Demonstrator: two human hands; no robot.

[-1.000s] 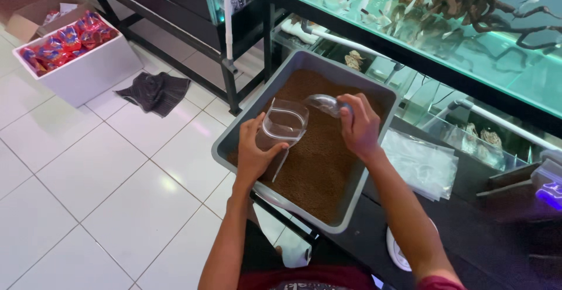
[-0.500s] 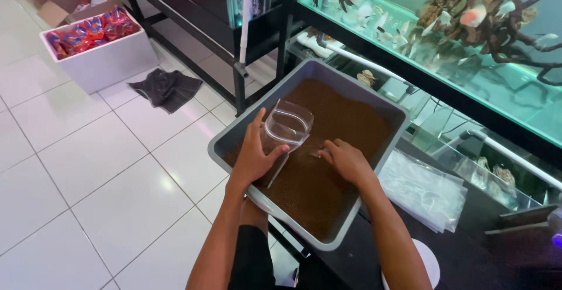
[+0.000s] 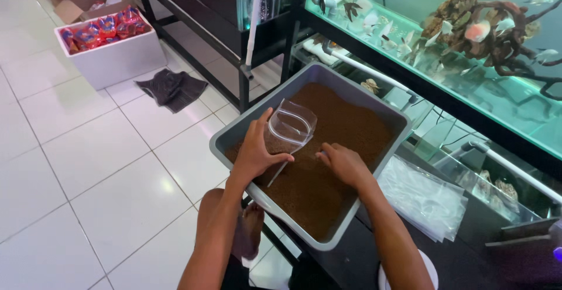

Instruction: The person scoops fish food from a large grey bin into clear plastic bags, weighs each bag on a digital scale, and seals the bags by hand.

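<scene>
1. Left hand (image 3: 254, 152): fingers gripping a clear plastic bag (image 3: 290, 129), held open and upright over the tray's 9 o'clock side.
2. Right hand (image 3: 344, 164): fingers curled loosely, resting on brown granules (image 3: 345, 126), just beside the bag at its 4 o'clock.
3. Grey tray (image 3: 249, 123): holds the granules; stands on a dark desk (image 3: 468, 261).
4. Stack of clear bags (image 3: 424, 199): at the tray's 3 o'clock.

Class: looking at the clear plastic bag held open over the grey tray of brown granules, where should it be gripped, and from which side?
Probably grip the clear bag at its open rim, from the near-left side, as the left hand does; the soft mouth tilts toward the right hand.
</scene>
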